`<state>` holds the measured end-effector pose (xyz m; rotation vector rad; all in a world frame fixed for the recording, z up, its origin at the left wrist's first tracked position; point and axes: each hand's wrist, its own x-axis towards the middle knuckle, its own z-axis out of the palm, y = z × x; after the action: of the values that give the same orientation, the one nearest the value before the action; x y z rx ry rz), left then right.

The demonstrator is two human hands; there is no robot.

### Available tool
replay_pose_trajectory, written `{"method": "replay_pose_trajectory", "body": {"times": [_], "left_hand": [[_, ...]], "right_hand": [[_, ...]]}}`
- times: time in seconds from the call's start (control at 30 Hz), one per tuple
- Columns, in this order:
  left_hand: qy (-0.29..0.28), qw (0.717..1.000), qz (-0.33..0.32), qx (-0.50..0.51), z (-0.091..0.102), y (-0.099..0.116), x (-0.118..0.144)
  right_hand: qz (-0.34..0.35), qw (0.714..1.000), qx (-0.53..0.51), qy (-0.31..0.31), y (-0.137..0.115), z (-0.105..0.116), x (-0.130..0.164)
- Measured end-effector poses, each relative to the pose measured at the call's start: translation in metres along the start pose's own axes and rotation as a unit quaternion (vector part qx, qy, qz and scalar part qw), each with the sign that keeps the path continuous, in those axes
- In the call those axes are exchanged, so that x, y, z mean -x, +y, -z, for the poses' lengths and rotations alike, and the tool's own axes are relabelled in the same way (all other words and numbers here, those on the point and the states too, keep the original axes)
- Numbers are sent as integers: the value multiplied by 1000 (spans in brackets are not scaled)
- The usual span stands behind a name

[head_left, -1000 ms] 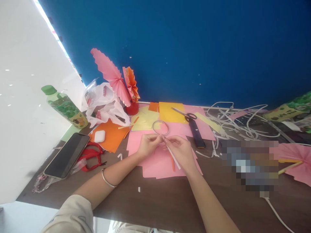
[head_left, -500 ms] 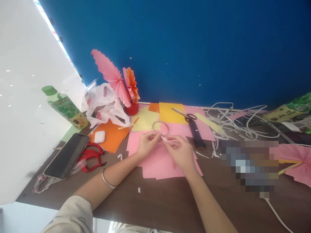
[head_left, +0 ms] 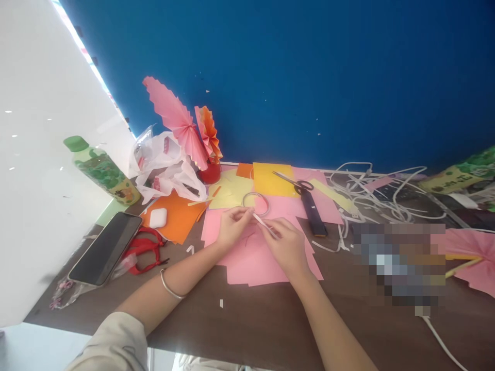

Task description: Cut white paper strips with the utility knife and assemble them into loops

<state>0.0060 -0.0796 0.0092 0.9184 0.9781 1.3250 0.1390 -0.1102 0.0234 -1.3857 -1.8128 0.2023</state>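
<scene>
My left hand and my right hand meet over pink paper sheets on the brown table. Both pinch a thin white strip that runs between their fingertips. A narrow ring of white tape lies just beyond my fingers. Black-handled scissors and a dark flat bar lie to the right of it.
A phone, red straps, a white earbud case on orange paper, a green bottle, a plastic bag, pink and orange paper fans, tangled white cables and another pink fan surround my hands.
My right hand has slid along the strip, so the long end that hung below it is drawn in and the strip now spans between both hands.
</scene>
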Motion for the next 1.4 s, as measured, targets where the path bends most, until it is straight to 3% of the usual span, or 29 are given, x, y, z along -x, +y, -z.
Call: {"method": "replay_pose_trajectory", "body": {"times": [0.53,0.83,1.0,1.4], "left_hand": [[-20,1000,0,14,-1,1,0],[-133,986,-26,-101,2,2,6],[-109,985,-32,-129,4,-1,4],[-88,995,3,-46,4,-4,0]], "right_hand": [[13,1000,21,1,0,0,1],[31,999,30,6,2,-2,3],[41,999,31,1,2,-1,3],[64,995,74,-16,5,2,4]]}}
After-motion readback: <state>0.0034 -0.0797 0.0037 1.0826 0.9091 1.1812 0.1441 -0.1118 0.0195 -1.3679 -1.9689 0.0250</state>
